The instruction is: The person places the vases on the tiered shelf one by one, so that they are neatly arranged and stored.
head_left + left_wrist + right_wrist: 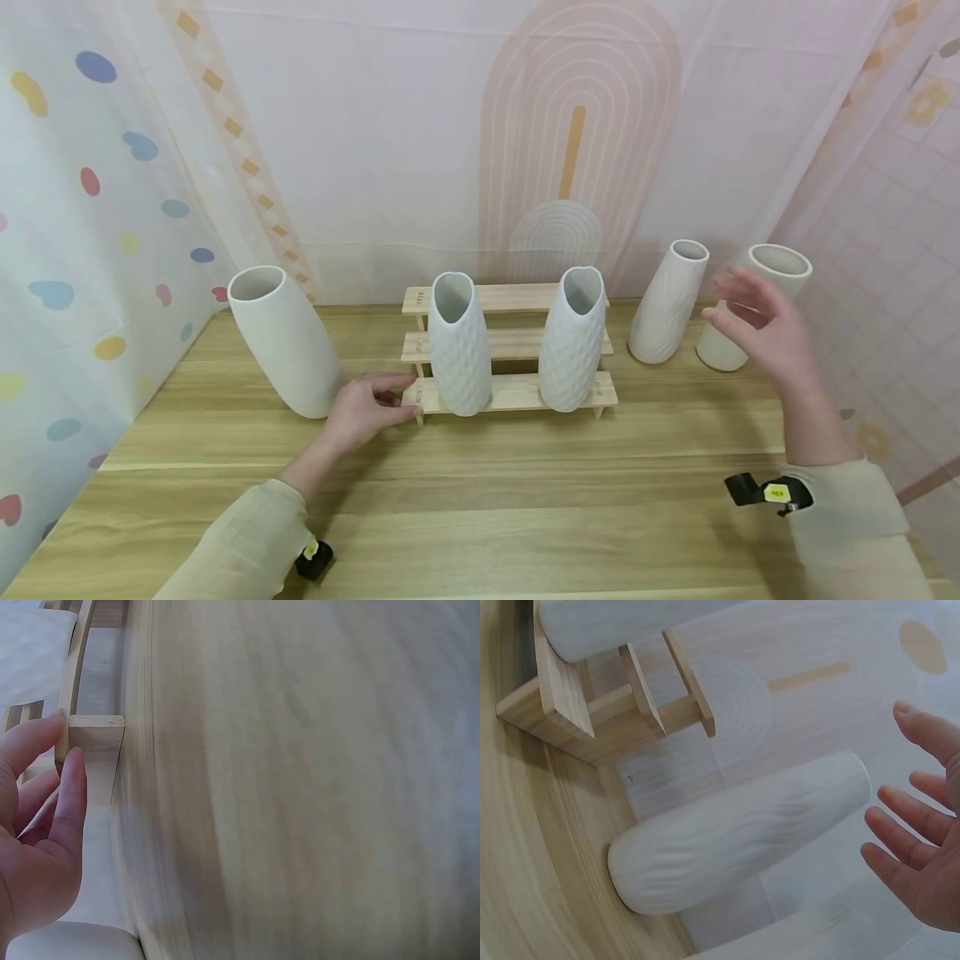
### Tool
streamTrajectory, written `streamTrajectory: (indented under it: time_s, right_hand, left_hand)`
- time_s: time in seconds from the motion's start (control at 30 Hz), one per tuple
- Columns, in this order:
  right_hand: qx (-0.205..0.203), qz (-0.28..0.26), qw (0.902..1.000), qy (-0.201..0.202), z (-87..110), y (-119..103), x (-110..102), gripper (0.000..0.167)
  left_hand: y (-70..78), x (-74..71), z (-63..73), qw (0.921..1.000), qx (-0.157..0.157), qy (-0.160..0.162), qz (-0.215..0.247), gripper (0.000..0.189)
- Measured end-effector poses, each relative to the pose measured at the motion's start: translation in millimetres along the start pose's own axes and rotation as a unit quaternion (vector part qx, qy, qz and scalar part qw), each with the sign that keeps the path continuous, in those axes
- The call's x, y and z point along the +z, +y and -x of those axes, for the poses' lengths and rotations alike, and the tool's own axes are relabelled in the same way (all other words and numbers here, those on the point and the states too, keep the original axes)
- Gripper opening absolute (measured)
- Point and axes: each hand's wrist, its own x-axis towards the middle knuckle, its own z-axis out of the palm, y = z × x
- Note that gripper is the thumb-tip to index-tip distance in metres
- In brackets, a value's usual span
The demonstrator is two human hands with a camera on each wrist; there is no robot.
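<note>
My left hand (pixel 369 408) pinches the left end of the lowest board of a three-step wooden stand (pixel 517 393). In the left wrist view its thumb and fingers (pixel 73 776) lie on either side of the board end. Two white dimpled vases with notched rims stand on that lowest step, a left vase (pixel 460 358) and a right vase (pixel 572 354). My right hand (pixel 772 337) is raised with fingers spread, holding nothing. It overlaps a wide white vase (pixel 780 265) in the head view. Left of it stands a slim vase with wavy relief (pixel 735 832).
A tall smooth white vase (pixel 288 346) stands on the wooden table (pixel 510 517), just left of my left hand. Behind the table hangs a patterned curtain (pixel 390 150), and a dotted curtain (pixel 97 275) hangs along the left side.
</note>
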Motion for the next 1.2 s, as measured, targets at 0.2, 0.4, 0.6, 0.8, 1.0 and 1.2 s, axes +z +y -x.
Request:
streamTrajectory:
  time_s: [0.2, 0.4, 0.6, 0.8, 1.0, 1.2]
  right_hand:
    - [0.026, 0.037, 0.9989, -0.012, -11.3, -3, -5, 0.069]
    - [0.063, 0.058, 0.9946, -0.059, -24.9, -7, -5, 0.082]
    - [0.070, 0.058, 0.9904, -0.104, -43.6, -3, -2, 0.089]
    - [0.100, 0.053, 0.9829, -0.145, -59.6, -6, 3, 0.096]
    - [0.116, 0.061, 0.9790, -0.156, -70.7, -4, 8, 0.094]
    - [0.109, 0.075, 0.9811, -0.141, -72.4, 1, 10, 0.082]
  left_hand:
    - [-0.3, 0.0, -0.3, 1.0000, 0.000, 0.000, 0.002, 0.048]
    - [-0.5, -0.6, -0.1, 1.0000, 0.002, -0.001, -0.001, 0.048]
    - [0.0, -0.7, -0.4, 1.0000, 0.000, -0.002, -0.003, 0.048]
    - [0.2, 0.1, -0.1, 1.0000, 0.002, -0.001, 0.001, 0.048]
    - [-0.2, -0.4, 0.0, 1.0000, 0.001, -0.001, 0.007, 0.048]
    - [0.1, -0.7, -0.3, 1.0000, -0.003, -0.003, 0.004, 0.049]
